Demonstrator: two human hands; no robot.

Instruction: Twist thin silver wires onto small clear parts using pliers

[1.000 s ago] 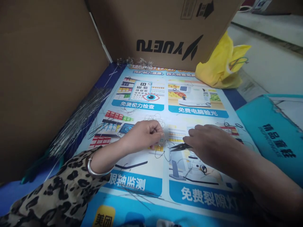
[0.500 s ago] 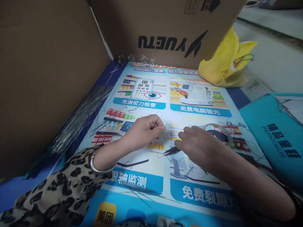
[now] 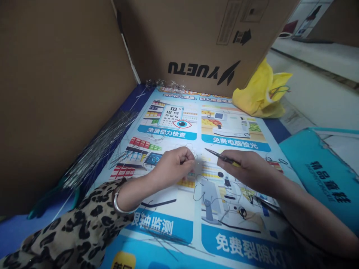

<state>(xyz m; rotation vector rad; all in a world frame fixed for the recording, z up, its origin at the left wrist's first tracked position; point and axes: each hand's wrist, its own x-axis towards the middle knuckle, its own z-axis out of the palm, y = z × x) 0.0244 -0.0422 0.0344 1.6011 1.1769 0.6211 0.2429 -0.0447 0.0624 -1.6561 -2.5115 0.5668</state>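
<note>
My left hand is closed in a pinch above the printed sheet. Thin looped wire shows beside its fingertips, and the pinched part is hidden by the fingers. To the right, my right hand is wrapped round a pair of needle-nose pliers. Their dark pointed jaws aim up and left, a short way from the left fingertips. A bit of yellow handle shows at the grip. Below the right hand, thin bent wires lie loose on the sheet.
A bundle of straight wires lies at the left. Cardboard walls stand at the left and back, with small wire pieces along the back one. A yellow bag and a teal box are at the right.
The pliers have swung from pointing down-left under my right hand to pointing up-left. My left hand stays pinched. The camera view has tilted upward slightly.
</note>
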